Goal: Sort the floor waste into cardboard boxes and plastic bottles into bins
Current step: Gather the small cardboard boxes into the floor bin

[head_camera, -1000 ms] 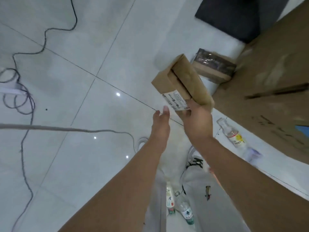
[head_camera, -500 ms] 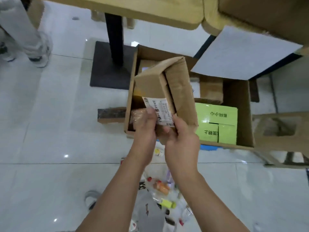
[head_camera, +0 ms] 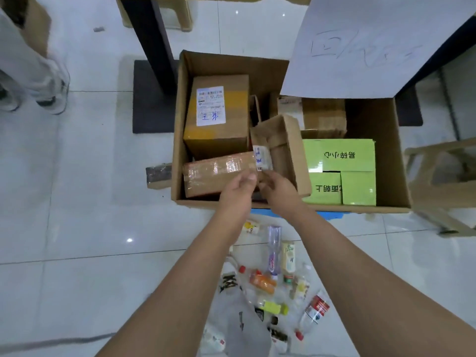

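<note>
A large open cardboard carton (head_camera: pixel 177 124) stands on the white floor and holds several smaller boxes. A small open brown box (head_camera: pixel 284 140) with a white label lies tilted inside it. My left hand (head_camera: pixel 238 189) and my right hand (head_camera: pixel 279 188) both pinch that box's near end. Beside it are a labelled yellow-brown box (head_camera: pixel 216 117), a taped parcel (head_camera: pixel 211 173) and green boxes (head_camera: pixel 340 161). Several plastic bottles (head_camera: pixel 274 276) lie in a clear bag on the floor under my forearms.
A white paper sign (head_camera: pixel 360 47) hangs over the carton's far right corner. A black table leg (head_camera: pixel 152 42) on a dark base stands behind the carton. Another person's legs (head_camera: pixel 31 73) are far left. A beige stool (head_camera: pixel 443 181) is right, a flat cardboard scrap (head_camera: pixel 158 175) left.
My view swung from the bare floor to the carton. The small box went from held up in my right hand, to both hands above the carton, to lowered among the other boxes.
</note>
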`<action>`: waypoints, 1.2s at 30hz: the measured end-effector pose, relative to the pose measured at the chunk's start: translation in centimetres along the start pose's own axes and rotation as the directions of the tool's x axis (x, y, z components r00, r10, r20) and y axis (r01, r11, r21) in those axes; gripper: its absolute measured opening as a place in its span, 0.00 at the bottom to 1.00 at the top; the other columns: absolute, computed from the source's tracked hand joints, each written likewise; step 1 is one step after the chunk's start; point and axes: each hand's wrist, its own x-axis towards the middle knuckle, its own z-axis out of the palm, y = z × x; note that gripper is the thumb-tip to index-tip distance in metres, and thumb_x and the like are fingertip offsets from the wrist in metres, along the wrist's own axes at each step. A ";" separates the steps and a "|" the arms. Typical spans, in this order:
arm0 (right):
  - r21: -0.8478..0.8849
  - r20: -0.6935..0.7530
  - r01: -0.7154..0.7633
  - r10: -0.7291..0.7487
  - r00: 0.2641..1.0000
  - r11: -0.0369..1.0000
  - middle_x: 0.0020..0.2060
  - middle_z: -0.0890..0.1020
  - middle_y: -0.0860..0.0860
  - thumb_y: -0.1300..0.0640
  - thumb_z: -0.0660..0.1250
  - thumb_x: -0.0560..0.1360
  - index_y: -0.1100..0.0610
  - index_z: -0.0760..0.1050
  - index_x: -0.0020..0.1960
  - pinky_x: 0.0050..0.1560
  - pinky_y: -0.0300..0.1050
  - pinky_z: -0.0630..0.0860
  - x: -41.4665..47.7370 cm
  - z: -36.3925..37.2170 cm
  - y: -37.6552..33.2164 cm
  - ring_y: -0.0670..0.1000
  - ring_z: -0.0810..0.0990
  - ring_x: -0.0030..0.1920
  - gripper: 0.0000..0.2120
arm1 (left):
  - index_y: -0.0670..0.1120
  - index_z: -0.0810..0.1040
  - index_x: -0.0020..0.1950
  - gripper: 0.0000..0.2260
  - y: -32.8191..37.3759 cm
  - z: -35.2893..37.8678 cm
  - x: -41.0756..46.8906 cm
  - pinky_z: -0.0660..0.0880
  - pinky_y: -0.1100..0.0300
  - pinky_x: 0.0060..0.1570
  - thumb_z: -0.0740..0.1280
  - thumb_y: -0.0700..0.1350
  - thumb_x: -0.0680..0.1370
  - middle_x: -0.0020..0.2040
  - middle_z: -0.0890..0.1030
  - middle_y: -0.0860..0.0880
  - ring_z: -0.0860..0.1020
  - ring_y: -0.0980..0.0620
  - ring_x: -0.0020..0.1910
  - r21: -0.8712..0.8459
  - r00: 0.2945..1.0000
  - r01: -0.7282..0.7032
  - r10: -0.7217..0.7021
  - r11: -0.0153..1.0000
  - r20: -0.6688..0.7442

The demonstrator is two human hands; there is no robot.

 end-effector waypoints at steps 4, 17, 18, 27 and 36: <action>-0.029 -0.003 0.039 -0.039 0.999 0.999 0.66 0.77 0.56 0.63 0.57 0.81 0.57 0.68 0.74 0.66 0.53 0.72 0.2 0.3 1.0 0.57 0.76 0.63 0.21 | 0.57 0.75 0.64 0.12 -1.5 -1.0 0.8 0.69 0.49 0.67 0.61 0.52 0.81 0.66 0.76 0.52 0.74 0.51 0.65 -0.001 0.999 0.048 -0.048 0.999 -0.006; 0.112 -0.286 0.261 -0.221 0.932 0.959 0.65 0.78 0.45 0.61 0.58 0.83 0.49 0.68 0.73 0.59 0.35 0.68 -1.6 1.2 -7.3 0.42 0.75 0.63 0.20 | 0.52 0.74 0.67 0.14 2.4 -6.1 1.1 0.71 0.56 0.66 0.58 0.46 0.83 0.64 0.79 0.52 0.76 0.54 0.63 -0.158 0.996 -0.088 0.088 0.984 -0.007; 0.110 -0.285 0.276 -0.236 0.929 0.955 0.65 0.78 0.45 0.60 0.58 0.83 0.49 0.68 0.73 0.60 0.35 0.68 -1.6 1.6 -8.4 0.43 0.74 0.64 0.20 | 0.51 0.74 0.68 0.14 2.9 -6.9 1.1 0.71 0.56 0.66 0.58 0.46 0.83 0.64 0.79 0.51 0.76 0.54 0.63 -0.173 0.995 -0.100 0.097 0.980 -0.024; 0.087 -0.136 0.399 -0.386 0.913 0.913 0.65 0.78 0.46 0.60 0.57 0.83 0.51 0.69 0.72 0.60 0.31 0.68 -2.6 10.3 -15.3 0.43 0.74 0.66 0.19 | 0.49 0.73 0.67 0.14 3.3 -18.7 0.0 0.74 0.62 0.59 0.56 0.44 0.83 0.64 0.78 0.49 0.78 0.55 0.61 -0.324 0.968 -0.212 0.152 0.922 -0.202; -0.147 0.125 0.431 -0.415 0.901 0.890 0.61 0.80 0.50 0.63 0.56 0.81 0.54 0.73 0.68 0.59 0.37 0.68 -2.2 25.6 -14.8 0.51 0.78 0.61 0.18 | 0.50 0.77 0.62 0.12 -7.8 -28.5 -1.7 0.72 0.62 0.56 0.62 0.43 0.80 0.58 0.81 0.50 0.79 0.52 0.58 -0.382 0.900 -0.031 -0.141 0.924 -0.413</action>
